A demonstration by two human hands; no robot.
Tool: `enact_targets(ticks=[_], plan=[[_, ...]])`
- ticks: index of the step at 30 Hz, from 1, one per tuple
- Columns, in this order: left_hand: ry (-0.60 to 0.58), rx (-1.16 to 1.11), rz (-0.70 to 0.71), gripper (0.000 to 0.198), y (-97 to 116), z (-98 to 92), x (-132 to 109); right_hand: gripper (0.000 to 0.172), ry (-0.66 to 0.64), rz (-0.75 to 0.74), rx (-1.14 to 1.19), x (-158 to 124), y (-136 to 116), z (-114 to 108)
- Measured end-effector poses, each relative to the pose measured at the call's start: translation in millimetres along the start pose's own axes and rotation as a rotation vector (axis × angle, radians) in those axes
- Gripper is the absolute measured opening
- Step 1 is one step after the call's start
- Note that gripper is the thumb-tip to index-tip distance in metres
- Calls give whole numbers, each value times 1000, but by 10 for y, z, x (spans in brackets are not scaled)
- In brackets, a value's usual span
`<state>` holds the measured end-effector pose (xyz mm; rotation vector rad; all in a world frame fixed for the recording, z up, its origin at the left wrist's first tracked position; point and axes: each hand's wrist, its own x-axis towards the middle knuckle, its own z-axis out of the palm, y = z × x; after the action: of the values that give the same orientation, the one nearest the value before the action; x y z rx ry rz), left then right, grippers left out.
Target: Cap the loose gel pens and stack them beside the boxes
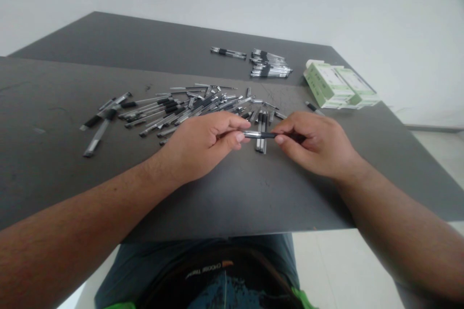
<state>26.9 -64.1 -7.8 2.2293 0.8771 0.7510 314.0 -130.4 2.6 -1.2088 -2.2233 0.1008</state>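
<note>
Pen [257,134] left of the boxes [328,88], probably light, stiff and slick, is pinched by left grip [205,142] and right grip [315,141], its black sleeve [268,135] likely the surest hold.

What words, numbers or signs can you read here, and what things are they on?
"CHOOSE": on the dark shirt, upside down; the next word starts with "T", but its rest is unclear.
Green-and-white boxes: there is print, too small and blurred to read.
Held pen and pen pile: nothing readable.
</note>
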Motion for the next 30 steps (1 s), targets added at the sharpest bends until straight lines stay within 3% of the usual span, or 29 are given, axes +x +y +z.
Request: enact_targets(ticks=[18,30], plan=[[-66,53,10,28,-60,-8,17,8,8,-26,2,4,6,51],[-82,-36,-4,23,-78,31,31,9,1,4,29,-6,4,121]])
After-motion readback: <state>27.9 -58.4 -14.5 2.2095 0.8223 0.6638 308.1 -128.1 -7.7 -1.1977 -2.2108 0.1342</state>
